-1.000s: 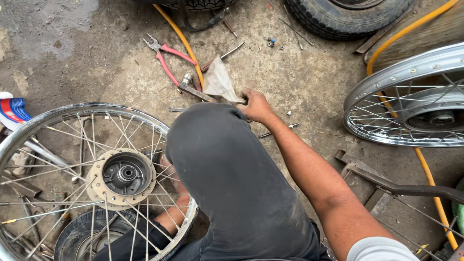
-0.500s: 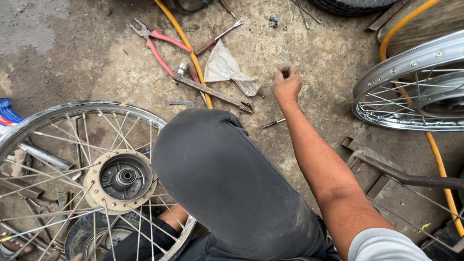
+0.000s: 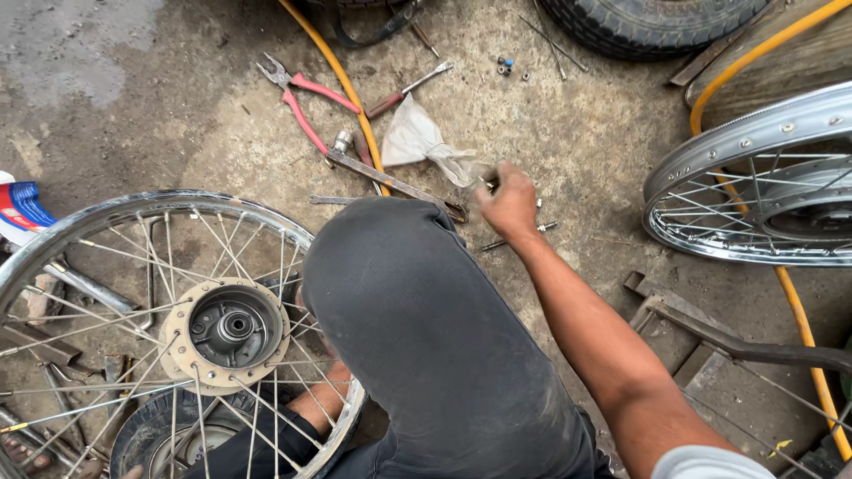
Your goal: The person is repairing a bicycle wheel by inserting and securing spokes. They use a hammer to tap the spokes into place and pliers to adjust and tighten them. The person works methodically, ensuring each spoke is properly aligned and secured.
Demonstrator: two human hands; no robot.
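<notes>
My right hand (image 3: 508,202) reaches over my raised knee in dark trousers (image 3: 417,319) to the concrete floor. Its fingers are curled at the twisted end of a crumpled clear plastic bag (image 3: 415,137). The hand is blurred, so what it pinches is unclear. A short spoke piece (image 3: 519,235) lies just beside it. My left hand (image 3: 330,395) is mostly hidden under the knee, against the rim of a spoked wheel (image 3: 160,213) that lies at the left. That wheel's hub (image 3: 232,326) faces up.
Red-handled pliers (image 3: 302,98), a screwdriver (image 3: 404,91), a flat metal tool (image 3: 390,182) and a yellow hose (image 3: 342,80) lie beyond the knee. A second spoked wheel (image 3: 710,160) sits at right and a tyre (image 3: 648,22) at the top. Small nuts (image 3: 508,66) are scattered nearby.
My right hand lifted away from the bag half a second ago with something small in its fingers. It has come back down to the bag's end.
</notes>
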